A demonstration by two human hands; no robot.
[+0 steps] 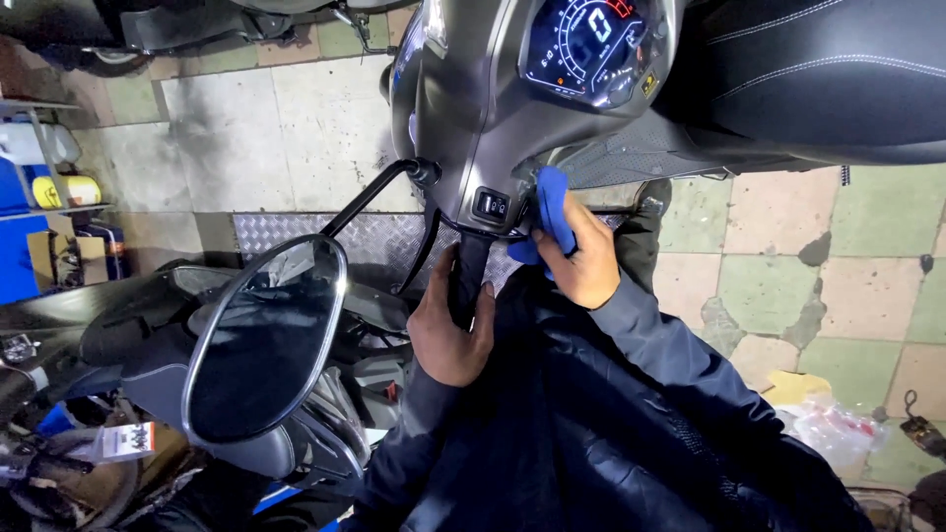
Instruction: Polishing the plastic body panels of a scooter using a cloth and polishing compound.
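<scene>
A grey scooter handlebar head [473,108] with a lit digital dashboard [591,44] fills the top centre. My left hand [448,330] is wrapped around the black handlebar grip [470,264] just below a black switch [491,205]. My right hand [583,258] holds a blue cloth [552,205] pressed against the handlebar housing beside the switch. Both arms are in dark blue jacket sleeves.
A round chrome-rimmed mirror [264,340] on a black stalk [365,197] juts out left of my left hand. The black scooter seat [818,69] lies at the top right. A metal tread plate [286,229] and worn floor tiles [847,266] lie below. Shelves [39,158] stand at far left.
</scene>
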